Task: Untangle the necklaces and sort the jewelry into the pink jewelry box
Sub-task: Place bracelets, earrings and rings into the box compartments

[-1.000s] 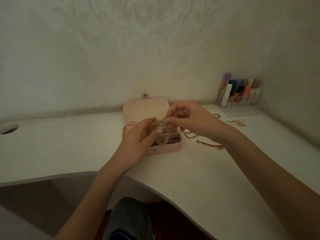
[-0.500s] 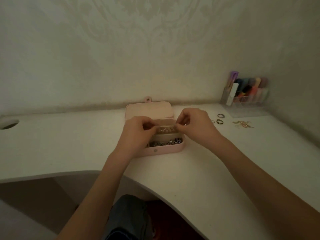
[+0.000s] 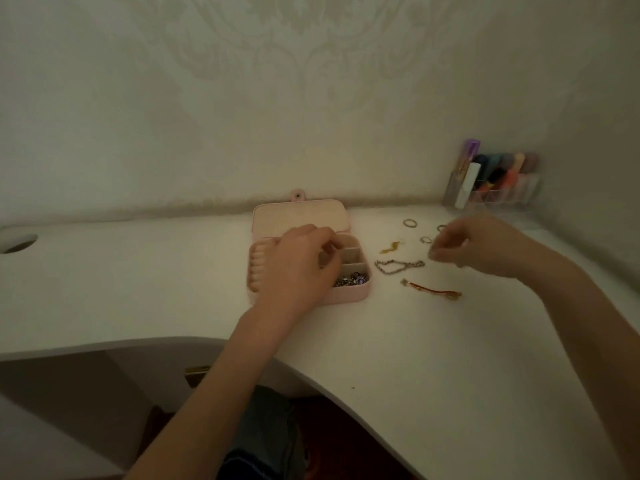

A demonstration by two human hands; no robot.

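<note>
My left hand (image 3: pixel 298 268) over the open pink rectangular jewelry box (image 3: pixel 346 296) on the white bench (image 3: pixel 398 341), right hand (image 3: pixel 485 251) blurred beside a silver chain bracelet (image 3: pixel 398 266), fingers (image 3: pixel 440 252) curled

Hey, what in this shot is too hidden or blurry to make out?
Head view only:
- Middle of the open pink jewelry box: hidden by the left hand.
- Right hand: motion-blurred, so whether its fingertips pinch anything is unclear.
- Clear plastic organizer: contents dim, blurred.
</note>
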